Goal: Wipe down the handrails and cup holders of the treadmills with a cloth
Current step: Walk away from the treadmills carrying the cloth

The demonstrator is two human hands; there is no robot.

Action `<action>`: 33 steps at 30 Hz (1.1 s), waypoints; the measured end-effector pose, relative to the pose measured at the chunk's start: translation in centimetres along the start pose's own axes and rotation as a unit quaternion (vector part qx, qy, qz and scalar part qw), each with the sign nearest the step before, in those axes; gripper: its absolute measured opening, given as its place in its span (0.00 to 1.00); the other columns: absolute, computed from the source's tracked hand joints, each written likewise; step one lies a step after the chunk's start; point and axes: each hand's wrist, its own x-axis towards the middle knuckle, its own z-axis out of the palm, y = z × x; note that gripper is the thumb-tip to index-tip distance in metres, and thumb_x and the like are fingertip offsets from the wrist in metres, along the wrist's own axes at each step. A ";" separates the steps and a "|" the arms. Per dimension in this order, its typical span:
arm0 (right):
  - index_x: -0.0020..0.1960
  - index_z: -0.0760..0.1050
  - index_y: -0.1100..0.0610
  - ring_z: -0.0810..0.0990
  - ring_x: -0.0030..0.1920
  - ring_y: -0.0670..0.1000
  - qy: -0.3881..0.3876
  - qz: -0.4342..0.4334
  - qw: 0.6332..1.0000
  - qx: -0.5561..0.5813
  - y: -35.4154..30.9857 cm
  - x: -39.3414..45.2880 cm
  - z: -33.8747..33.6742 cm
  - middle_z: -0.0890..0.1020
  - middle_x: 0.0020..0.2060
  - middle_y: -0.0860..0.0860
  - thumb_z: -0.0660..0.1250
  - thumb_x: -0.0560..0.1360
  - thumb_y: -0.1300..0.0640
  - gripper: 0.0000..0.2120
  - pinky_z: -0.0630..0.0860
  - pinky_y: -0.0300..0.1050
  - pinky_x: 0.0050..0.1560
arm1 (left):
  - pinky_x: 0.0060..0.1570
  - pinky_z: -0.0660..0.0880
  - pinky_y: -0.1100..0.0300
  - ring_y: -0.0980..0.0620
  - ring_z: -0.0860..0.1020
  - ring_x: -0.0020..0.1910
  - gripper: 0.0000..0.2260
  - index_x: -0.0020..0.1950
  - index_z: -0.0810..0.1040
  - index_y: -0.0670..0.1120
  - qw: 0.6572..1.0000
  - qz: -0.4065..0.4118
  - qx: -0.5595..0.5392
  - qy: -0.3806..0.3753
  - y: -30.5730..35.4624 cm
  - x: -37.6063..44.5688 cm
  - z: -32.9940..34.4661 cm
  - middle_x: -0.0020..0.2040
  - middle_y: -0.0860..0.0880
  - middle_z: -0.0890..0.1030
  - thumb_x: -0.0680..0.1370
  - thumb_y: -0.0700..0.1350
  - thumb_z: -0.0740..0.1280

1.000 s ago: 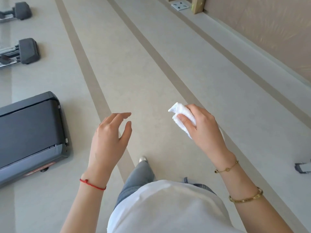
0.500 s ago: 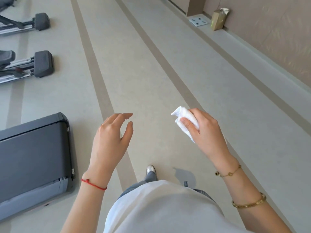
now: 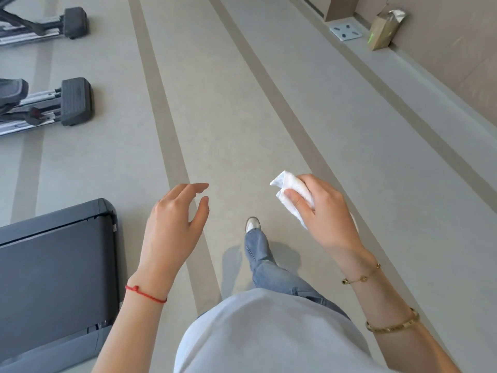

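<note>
Beside one treadmill (image 3: pixel 53 278), two hands, one cloth (image 3: pixel 291 193).

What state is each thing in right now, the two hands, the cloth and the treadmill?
Left hand: open, empty, held in the air.
Right hand: grips the cloth.
White cloth: bunched up, touching no surface.
Treadmill: rear deck in view, untouched.

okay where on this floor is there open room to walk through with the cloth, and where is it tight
Open: the floor ahead, between the treadmill deck on the left and the ledge along the right wall. Tight: the far left, where machine feet jut toward the lane. The right hand holds the cloth; the left hand is free.
</note>
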 end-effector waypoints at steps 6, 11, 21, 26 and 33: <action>0.50 0.74 0.51 0.75 0.46 0.50 -0.012 -0.010 1.000 0.021 0.0 13.7 1.5 0.78 0.41 0.44 0.61 0.80 0.45 0.10 0.73 0.48 0.46 | 0.41 0.69 0.59 0.58 0.64 0.29 0.11 0.62 0.80 0.47 1.000 -0.009 0.003 0.017 -2.1 13.1 1.0 0.55 0.50 0.81 0.80 0.44 0.65; 0.50 0.75 0.52 0.76 0.45 0.51 -0.004 -0.036 0.999 0.019 -1.0 26.0 1.7 0.79 0.41 0.46 0.62 0.80 0.47 0.10 0.73 0.49 0.48 | 0.44 0.72 0.58 0.52 0.70 0.35 0.11 0.62 0.80 0.46 0.999 -0.005 0.008 0.033 -3.2 24.7 1.4 0.55 0.51 0.81 0.80 0.44 0.65; 0.51 0.75 0.53 0.77 0.46 0.52 -0.020 -0.025 0.999 0.005 -0.2 44.4 3.9 0.80 0.43 0.48 0.62 0.80 0.47 0.10 0.74 0.51 0.49 | 0.47 0.76 0.55 0.54 0.79 0.42 0.10 0.60 0.81 0.45 0.999 -0.003 -0.005 0.044 -6.6 43.2 4.2 0.52 0.50 0.82 0.79 0.42 0.66; 0.50 0.75 0.53 0.77 0.46 0.51 -0.011 -0.008 1.000 0.007 0.4 54.4 5.9 0.80 0.42 0.47 0.61 0.79 0.45 0.12 0.74 0.49 0.47 | 0.48 0.75 0.58 0.50 0.80 0.50 0.10 0.59 0.81 0.45 0.999 0.006 -0.014 0.031 -8.8 54.2 6.5 0.52 0.51 0.82 0.79 0.42 0.67; 0.50 0.75 0.54 0.77 0.46 0.52 0.029 0.007 1.000 0.004 -0.1 70.7 7.0 0.80 0.42 0.47 0.62 0.79 0.47 0.11 0.74 0.50 0.48 | 0.49 0.78 0.49 0.48 0.81 0.51 0.10 0.60 0.81 0.46 0.998 0.049 -0.017 0.021 -11.9 72.5 7.7 0.54 0.50 0.82 0.80 0.42 0.66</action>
